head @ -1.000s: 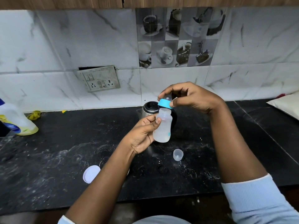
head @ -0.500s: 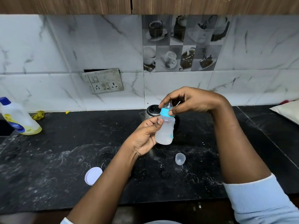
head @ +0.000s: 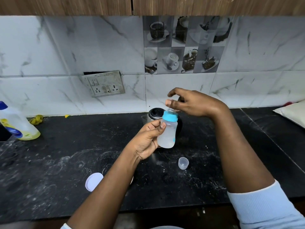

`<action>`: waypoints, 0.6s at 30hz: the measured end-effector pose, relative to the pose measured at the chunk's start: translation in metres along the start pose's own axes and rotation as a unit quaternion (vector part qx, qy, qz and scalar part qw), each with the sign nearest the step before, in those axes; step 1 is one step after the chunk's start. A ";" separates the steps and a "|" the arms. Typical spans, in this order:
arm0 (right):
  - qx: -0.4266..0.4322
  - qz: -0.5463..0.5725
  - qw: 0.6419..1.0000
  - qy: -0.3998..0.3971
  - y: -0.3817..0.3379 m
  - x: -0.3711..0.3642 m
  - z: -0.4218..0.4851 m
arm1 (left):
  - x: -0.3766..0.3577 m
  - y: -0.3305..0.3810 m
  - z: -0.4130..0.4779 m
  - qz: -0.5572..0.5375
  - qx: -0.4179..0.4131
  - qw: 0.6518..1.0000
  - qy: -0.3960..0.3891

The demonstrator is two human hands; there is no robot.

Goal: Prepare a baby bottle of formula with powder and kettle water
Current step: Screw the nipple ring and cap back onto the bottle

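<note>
Head view: a small translucent baby bottle (head: pixel 167 134) is held in the air above a black speckled counter (head: pixel 66 154), near the middle of the scene. Its blue screw collar (head: pixel 170 116) is on. The clear teat above the collar is hard to make out against the hand and wall behind it. The bottle's long axis is close to upright, teat end up and leaning slightly to the right. Its inside looks cloudy white, and the fill level cannot be read.

The left hand (head: pixel 146 141) grips the bottle from the left, with the thumb across the upper body just under the collar. Its other fingers curl round the back, mostly hidden. The right hand (head: pixel 189 103) hangs just above the teat with thumb and fingers loosely curled around nothing. Whether the thumb tip touches the teat cannot be told.

Directly behind the bottle stands a steel kettle (head: pixel 154 114) with a black lid. It is largely covered by the bottle and hand, and its contents are unseen. On the counter below and right of the bottle, a small clear cap (head: pixel 183 163) stands mouth up. Lower left, a flat white lid (head: pixel 94 181) is partly hidden by the left forearm. At the far left, a plastic jug (head: pixel 18 124) cut off by the edge holds pale yellow liquid in its lower part.
</note>
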State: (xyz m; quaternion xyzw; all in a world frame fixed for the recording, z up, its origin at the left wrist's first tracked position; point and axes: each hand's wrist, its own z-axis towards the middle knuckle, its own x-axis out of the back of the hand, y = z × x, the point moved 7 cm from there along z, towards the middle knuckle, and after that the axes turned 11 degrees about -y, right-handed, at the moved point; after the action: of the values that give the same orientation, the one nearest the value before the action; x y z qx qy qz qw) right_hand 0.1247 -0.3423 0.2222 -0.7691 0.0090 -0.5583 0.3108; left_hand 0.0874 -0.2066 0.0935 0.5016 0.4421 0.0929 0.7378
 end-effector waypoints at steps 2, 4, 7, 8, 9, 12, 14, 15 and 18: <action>0.071 0.145 0.986 -0.043 0.003 -0.007 -0.005 | 0.003 -0.001 0.000 -0.005 -0.003 1.000 -0.002; 0.137 0.232 0.959 -0.089 0.003 -0.018 -0.007 | 0.007 -0.001 0.001 -0.005 -0.009 1.000 0.002; 0.131 0.245 0.959 -0.045 0.009 -0.027 -0.003 | 0.009 -0.003 0.002 -0.001 -0.013 1.000 0.004; 0.113 0.229 0.967 -0.013 0.011 -0.028 -0.001 | 0.009 -0.003 0.002 0.000 -0.013 1.000 0.004; 0.088 0.192 0.977 0.018 0.013 -0.029 0.001 | 0.008 -0.004 0.002 0.001 -0.013 1.000 0.004; 0.044 0.113 0.989 0.088 0.017 -0.035 0.001 | 0.008 -0.003 0.003 0.002 -0.018 1.000 0.008; 0.058 0.194 0.970 0.137 0.023 -0.042 -0.003 | 0.011 -0.001 0.004 0.010 -0.031 0.999 0.026; 0.063 0.266 0.949 0.158 0.027 -0.049 -0.005 | 0.014 0.001 0.005 0.020 -0.039 0.998 0.040; 0.071 0.470 0.858 0.197 0.041 -0.085 -0.010 | 0.018 0.006 0.004 0.059 -0.057 0.994 0.076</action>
State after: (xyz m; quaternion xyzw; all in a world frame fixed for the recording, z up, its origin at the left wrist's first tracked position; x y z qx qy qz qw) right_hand 0.0980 -0.3491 0.1319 -0.5233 0.3907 -0.4849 0.5817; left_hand 0.1031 -0.1957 0.0889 0.4755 0.4611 0.1989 0.7223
